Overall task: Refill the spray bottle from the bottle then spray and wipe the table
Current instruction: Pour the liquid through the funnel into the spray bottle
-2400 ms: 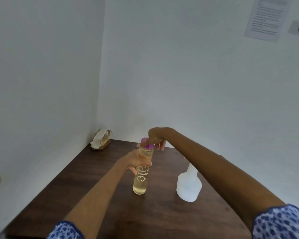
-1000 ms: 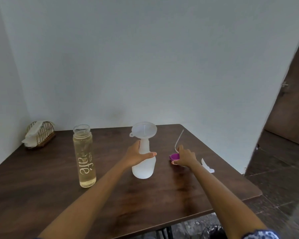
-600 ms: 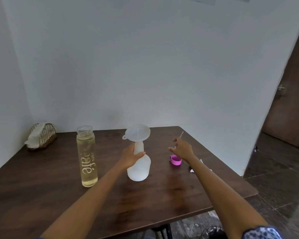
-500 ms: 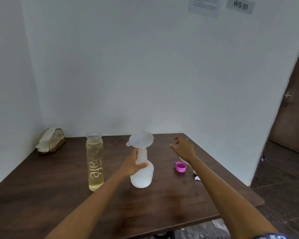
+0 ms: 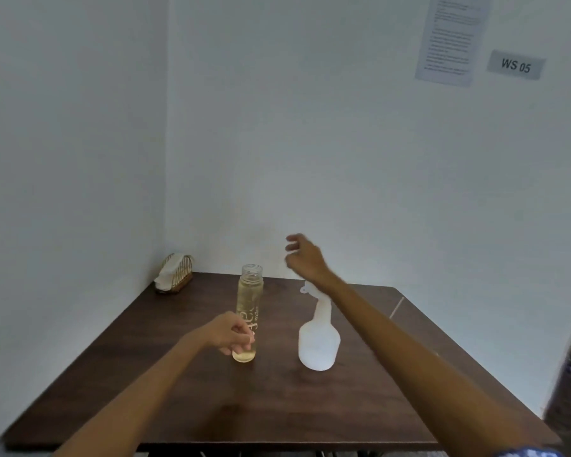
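Uncapped bottle (image 5: 248,311) upright, left of spray bottle (image 5: 318,338); left hand (image 5: 226,334) nearer, fingers curled at its base, probably gripping; right hand (image 5: 305,258) spread above, empty

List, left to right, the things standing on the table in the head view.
Basket → bottle → spray bottle.
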